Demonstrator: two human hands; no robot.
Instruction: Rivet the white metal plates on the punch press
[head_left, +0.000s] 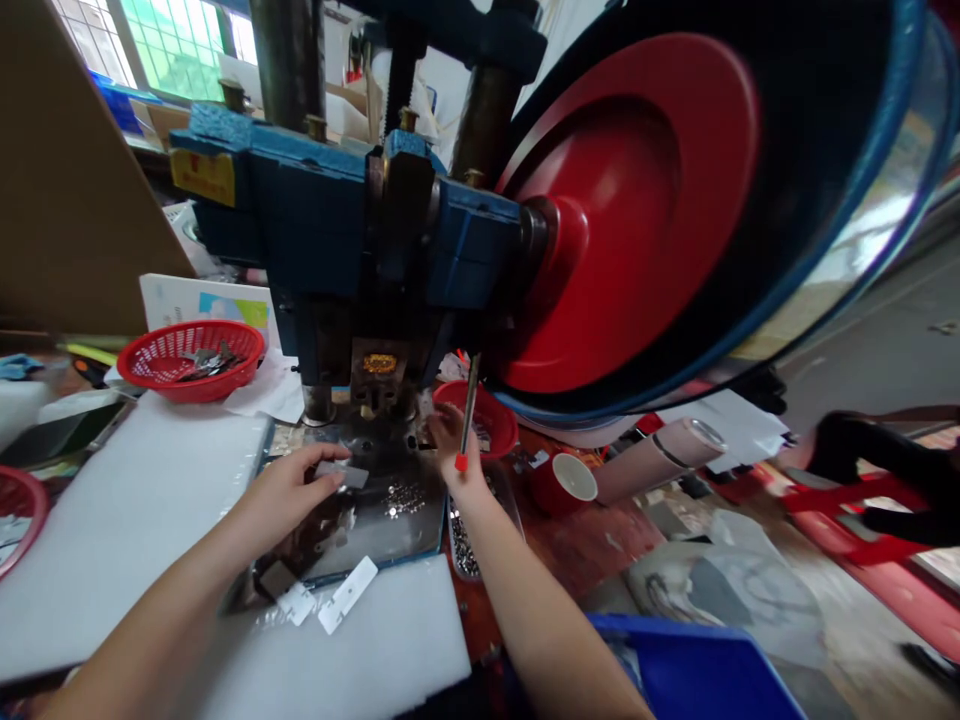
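A blue bench press (307,200) stands in front of me, its tooling (377,375) above a dark metal bed (375,500). My left hand (296,490) is over the left of the bed, pinching a small flat metal plate (352,476) between thumb and fingers. At the bed's right edge, close to the tooling, is my right hand (450,450); its fingers are blurred, so whether they grip anything is unclear. A thin rod with a red tip (469,410) crosses in front of that hand. Small round metal pieces (403,500) lie scattered on the bed.
Flat metal strips (348,595) lie on white foam (375,650) in front. A red basket (191,385) of metal parts sits left. On the right are a clear tray (463,545) of small pieces, a red cup (574,480), a pink flask (652,460) and a large red wheel (630,200).
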